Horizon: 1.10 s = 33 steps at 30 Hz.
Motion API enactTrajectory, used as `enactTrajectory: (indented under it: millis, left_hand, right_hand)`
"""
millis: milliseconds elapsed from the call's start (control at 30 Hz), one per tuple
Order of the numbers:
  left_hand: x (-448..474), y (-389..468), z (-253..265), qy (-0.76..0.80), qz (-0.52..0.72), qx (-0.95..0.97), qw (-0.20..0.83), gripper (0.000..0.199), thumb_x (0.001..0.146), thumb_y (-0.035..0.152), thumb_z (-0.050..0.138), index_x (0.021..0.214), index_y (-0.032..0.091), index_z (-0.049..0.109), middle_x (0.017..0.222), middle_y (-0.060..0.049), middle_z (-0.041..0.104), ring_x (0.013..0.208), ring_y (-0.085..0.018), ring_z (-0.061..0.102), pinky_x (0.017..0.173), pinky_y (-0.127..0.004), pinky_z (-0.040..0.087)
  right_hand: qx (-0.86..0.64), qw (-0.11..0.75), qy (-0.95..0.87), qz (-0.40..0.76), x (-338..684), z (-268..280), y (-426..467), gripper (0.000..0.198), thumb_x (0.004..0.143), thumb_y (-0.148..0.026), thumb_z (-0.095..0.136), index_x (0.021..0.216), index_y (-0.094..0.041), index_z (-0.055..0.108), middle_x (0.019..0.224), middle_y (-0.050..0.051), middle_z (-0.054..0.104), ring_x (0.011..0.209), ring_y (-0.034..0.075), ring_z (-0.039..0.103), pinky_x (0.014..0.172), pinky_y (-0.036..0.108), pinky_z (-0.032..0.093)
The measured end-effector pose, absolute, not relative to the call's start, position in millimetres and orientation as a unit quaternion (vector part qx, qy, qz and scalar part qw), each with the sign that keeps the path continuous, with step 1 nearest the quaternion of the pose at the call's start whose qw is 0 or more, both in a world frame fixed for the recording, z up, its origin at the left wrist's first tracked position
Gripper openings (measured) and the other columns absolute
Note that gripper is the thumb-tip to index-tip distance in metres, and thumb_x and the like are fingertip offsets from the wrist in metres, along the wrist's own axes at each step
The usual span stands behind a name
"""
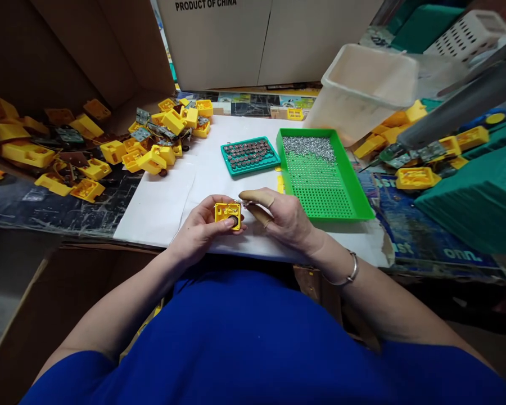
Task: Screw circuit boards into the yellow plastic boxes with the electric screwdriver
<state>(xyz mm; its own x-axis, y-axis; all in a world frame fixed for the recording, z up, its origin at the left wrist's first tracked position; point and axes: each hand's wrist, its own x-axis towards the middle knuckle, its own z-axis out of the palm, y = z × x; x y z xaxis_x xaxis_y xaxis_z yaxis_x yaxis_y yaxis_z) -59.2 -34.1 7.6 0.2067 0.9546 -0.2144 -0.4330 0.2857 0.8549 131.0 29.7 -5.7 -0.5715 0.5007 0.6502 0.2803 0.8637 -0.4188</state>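
Note:
My left hand (200, 225) is closed on a small yellow plastic housing (222, 212), held with its open inside facing up. The left thumb presses on a dark round part (233, 221) in one corner of it. Thin wires show inside and along the housing's upper edge. My right hand (284, 216), with tan finger covers on thumb and forefinger, is at the right side of the housing. Its fingertips are drawn together near the wire ends; whatever tiny thing lies between them is too small to name. Both hands are just above the white sheet (168, 197).
A teal tray (253, 171) of round metal-faced parts and a green perforated basket (354, 197) of small silvery pieces stand ahead. Yellow housings (152, 160) are heaped left. A whitish bin (346, 107), a hanging grey tool (447, 107) and teal stacks (472, 197) are right.

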Motion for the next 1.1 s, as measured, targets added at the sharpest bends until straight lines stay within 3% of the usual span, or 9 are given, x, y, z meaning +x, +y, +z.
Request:
enactTrajectory:
  millis: [133, 367, 533, 633, 767, 900, 1100]
  left_hand:
    - [-60.4, -34.7, 2.8, 0.401, 0.507, 0.356, 0.675, 0.036, 0.069, 0.017, 0.082, 0.099, 0.017, 0.061, 0.087, 0.000, 0.070, 0.073, -0.014, 0.070, 0.070, -0.028, 0.061]
    - [-57.1, -31.8, -1.4, 0.434, 0.504, 0.358, 0.656, 0.040, 0.071, 0.021, 0.082, 0.101, 0.018, 0.056, 0.091, -0.001, 0.071, 0.079, -0.015, 0.071, 0.074, -0.029, 0.059]
    - [-54.5, -25.5, -0.2, 0.446, 0.548, 0.289, 0.646, 0.042, 0.064, 0.023, 0.082, 0.097, 0.018, 0.057, 0.085, 0.000, 0.072, 0.072, -0.013, 0.068, 0.068, -0.025, 0.056]
    - [-56.0, -24.2, 4.5, 0.447, 0.546, 0.254, 0.662, 0.041, 0.063, 0.018, 0.077, 0.100, 0.017, 0.059, 0.087, -0.002, 0.073, 0.077, -0.013, 0.069, 0.070, -0.023, 0.053]
    - [-58.2, -24.8, 9.6, 0.421, 0.547, 0.229, 0.686, 0.041, 0.063, 0.018, 0.073, 0.101, 0.016, 0.058, 0.090, -0.004, 0.074, 0.090, -0.019, 0.072, 0.082, -0.029, 0.054]
    - [-58.5, -23.7, 10.2, 0.423, 0.528, 0.236, 0.697, 0.044, 0.068, 0.020, 0.080, 0.103, 0.019, 0.054, 0.086, -0.002, 0.073, 0.086, -0.021, 0.073, 0.085, -0.036, 0.054]
    - [-56.8, -24.7, 4.3, 0.413, 0.516, 0.261, 0.704, 0.043, 0.067, 0.015, 0.079, 0.101, 0.019, 0.053, 0.084, -0.001, 0.073, 0.082, -0.019, 0.073, 0.083, -0.034, 0.054]
  right_hand:
    - [-0.230, 0.429, -0.857, 0.170, 130.2, 0.8, 26.0, 0.027, 0.095, -0.015, 0.055, 0.121, -0.016, 0.062, 0.100, 0.008, 0.074, 0.086, 0.013, 0.071, 0.077, 0.025, 0.059]
    - [-0.308, 0.439, -0.740, 0.406, 128.4, 13.0, 24.7, 0.025, 0.089, -0.023, 0.065, 0.113, -0.017, 0.068, 0.094, 0.006, 0.077, 0.082, 0.016, 0.075, 0.076, 0.029, 0.062]
    - [-0.245, 0.418, -0.796, 0.363, 125.0, 15.3, 14.5, 0.018, 0.089, -0.017, 0.065, 0.105, -0.020, 0.074, 0.093, 0.005, 0.075, 0.080, 0.013, 0.071, 0.072, 0.026, 0.060]
    - [-0.225, 0.414, -0.817, 0.333, 122.8, 7.1, 4.2, 0.023, 0.090, -0.016, 0.065, 0.111, -0.019, 0.071, 0.093, 0.006, 0.074, 0.083, 0.013, 0.070, 0.076, 0.025, 0.060]
    - [-0.227, 0.400, -0.797, 0.392, 122.1, -6.2, -6.7, 0.038, 0.088, -0.018, 0.067, 0.126, -0.018, 0.063, 0.104, 0.008, 0.072, 0.087, 0.014, 0.071, 0.080, 0.028, 0.062]
    - [-0.214, 0.381, -0.792, 0.426, 121.7, -13.7, -14.7, 0.046, 0.088, -0.011, 0.062, 0.133, -0.018, 0.056, 0.110, 0.010, 0.070, 0.089, 0.014, 0.072, 0.081, 0.028, 0.063]
    - [-0.218, 0.426, -0.843, 0.247, 121.0, -13.8, -19.0, 0.023, 0.093, -0.015, 0.060, 0.114, -0.020, 0.067, 0.098, 0.007, 0.072, 0.090, 0.014, 0.071, 0.081, 0.025, 0.061]
